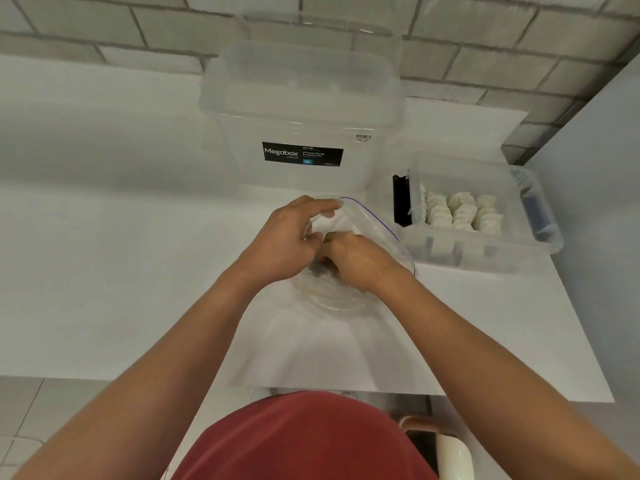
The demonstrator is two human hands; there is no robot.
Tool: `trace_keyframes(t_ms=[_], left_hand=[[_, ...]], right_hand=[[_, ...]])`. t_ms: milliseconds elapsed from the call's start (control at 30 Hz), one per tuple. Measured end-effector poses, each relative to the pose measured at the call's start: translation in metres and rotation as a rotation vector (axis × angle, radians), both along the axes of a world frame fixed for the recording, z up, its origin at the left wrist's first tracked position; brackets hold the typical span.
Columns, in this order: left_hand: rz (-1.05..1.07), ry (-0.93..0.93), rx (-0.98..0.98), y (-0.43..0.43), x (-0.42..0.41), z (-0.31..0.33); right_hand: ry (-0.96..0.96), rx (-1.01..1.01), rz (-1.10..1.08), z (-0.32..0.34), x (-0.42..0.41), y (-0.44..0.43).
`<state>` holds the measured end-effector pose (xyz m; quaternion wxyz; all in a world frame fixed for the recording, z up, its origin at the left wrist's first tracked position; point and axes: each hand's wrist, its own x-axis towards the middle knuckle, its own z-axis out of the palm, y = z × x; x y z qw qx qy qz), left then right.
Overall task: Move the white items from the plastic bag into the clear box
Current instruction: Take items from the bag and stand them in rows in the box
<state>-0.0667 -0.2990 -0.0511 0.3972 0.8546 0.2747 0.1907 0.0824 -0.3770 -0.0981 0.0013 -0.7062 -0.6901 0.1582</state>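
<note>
right now the left hand (284, 240) grips the plastic bag (372, 223) by its rim, fingers curled over the top edge and thumb below, holding the mouth open. just beside it, touching at the knuckles, the right hand (353, 258) reaches down into the opening with its fingers curled inside; whether they hold anything i cannot tell, since the fingertips are hidden in the crumpled plastic. the bag lies under both hands on the white table (104, 271), its blue-lined zip edge arcing past the right hand. to the right of that hand, near but apart from the bag, sits the clear box (485, 261), with a black latch (401, 202) on the end facing the hands. white items (460, 213) stand in neat rows inside it. beyond the hands, straight ahead, rises a large clear storage tub (301, 109) with a black "megabox" label (302, 155). behind everything runs a grey tiled wall (485, 46). nearest the camera, below the forearms, a red shirt (304, 441) shows.
</note>
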Motion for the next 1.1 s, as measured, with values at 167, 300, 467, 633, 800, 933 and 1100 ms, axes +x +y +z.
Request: trace_keyframes(t_ms=[167, 300, 467, 633, 800, 933, 1100], left_hand=[[-0.006, 0.003, -0.009, 0.0, 0.0, 0.0], [-0.022, -0.004, -0.03, 0.002, -0.001, 0.0], [-0.03, -0.004, -0.029, 0.002, -0.001, 0.001], [-0.026, 0.0, -0.025, 0.004, -0.002, 0.004], [-0.017, -0.007, -0.023, 0.006, -0.002, 0.007], [-0.014, -0.007, -0.027, 0.008, -0.001, 0.009], [-0.015, -0.004, -0.038, 0.005, 0.003, 0.01]], right_hand=[[-0.022, 0.028, 0.106, -0.002, 0.002, -0.003], [-0.021, 0.048, 0.149, -0.001, 0.003, -0.008], [-0.01, 0.067, 0.088, 0.009, -0.003, -0.014], [-0.034, 0.099, 0.03, 0.039, -0.009, -0.02], [-0.081, 0.27, -0.058, 0.062, -0.005, -0.025], [-0.09, 0.286, -0.088, 0.071, -0.003, -0.029], [-0.067, 0.295, -0.11, 0.066, 0.004, -0.035]])
